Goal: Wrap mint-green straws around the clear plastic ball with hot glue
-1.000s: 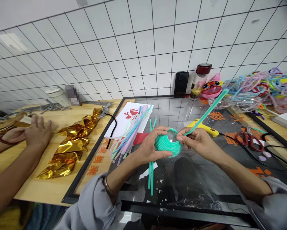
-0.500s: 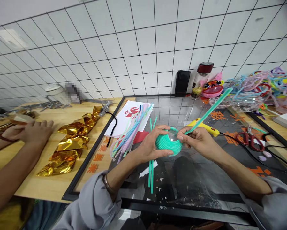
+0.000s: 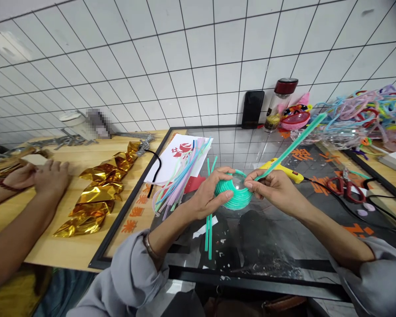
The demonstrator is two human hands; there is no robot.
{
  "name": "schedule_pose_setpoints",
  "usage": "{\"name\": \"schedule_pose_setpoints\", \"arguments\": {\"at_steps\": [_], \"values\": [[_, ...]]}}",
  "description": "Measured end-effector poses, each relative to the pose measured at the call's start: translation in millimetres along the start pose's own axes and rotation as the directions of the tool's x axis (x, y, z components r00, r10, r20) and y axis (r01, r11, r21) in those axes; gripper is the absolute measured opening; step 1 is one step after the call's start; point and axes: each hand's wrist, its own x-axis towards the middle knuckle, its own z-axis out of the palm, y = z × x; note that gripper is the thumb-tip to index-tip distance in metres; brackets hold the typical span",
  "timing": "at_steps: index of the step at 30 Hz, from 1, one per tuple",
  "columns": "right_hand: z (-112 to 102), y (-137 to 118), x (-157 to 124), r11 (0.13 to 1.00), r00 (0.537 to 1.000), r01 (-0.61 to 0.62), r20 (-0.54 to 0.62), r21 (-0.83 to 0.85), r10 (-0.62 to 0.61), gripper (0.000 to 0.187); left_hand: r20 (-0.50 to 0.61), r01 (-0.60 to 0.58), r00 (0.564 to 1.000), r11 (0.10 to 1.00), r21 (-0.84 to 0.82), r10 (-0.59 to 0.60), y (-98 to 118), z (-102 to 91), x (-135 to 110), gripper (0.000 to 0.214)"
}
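My left hand (image 3: 211,192) is closed on the left side of a round bowl (image 3: 236,200) wrapped in rings of green pipe cleaner, its thumb lying across the front. Inside the rim a clear, shiny surface shows. Between the thumb and fingers of my right hand (image 3: 271,186) is a green pipe cleaner (image 3: 293,146), pinched at the bowl's right rim; its free length slants up to the right. Below my left wrist lie loose green pipe cleaners (image 3: 208,235) on the dark glass tabletop. A yellow glue gun (image 3: 292,175) rests just behind my right hand.
Pastel pipe cleaners (image 3: 181,180) lie over white paper (image 3: 166,163). Red-handled scissors (image 3: 346,190) and black cables are at right, a heaped pile of pipe cleaners (image 3: 366,112) behind. A phone (image 3: 252,109) and bottle (image 3: 279,105) stand by the wall. At left, another person's hands (image 3: 39,178) are near gold foil (image 3: 97,198).
My left thumb has moved up from the bowl's lower edge onto its side, and the bowl has tilted slightly. The view has shifted a little. My right hand keeps its pinch.
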Motion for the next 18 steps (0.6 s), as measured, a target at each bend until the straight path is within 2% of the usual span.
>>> {"name": "schedule_pose_setpoints", "arguments": {"at_steps": [9,18], "values": [[3,-2,0,0.999,1.000,-0.006,0.014,0.032,0.005,0.054,-0.051,-0.027,0.998,0.999,-0.026,0.026,-5,2.8,2,0.030],[7,-3,3,0.997,0.997,-0.010,0.071,0.073,0.005,0.041,-0.092,0.037,0.995,0.990,-0.135,-0.050,-11,1.0,2,0.035]]}}
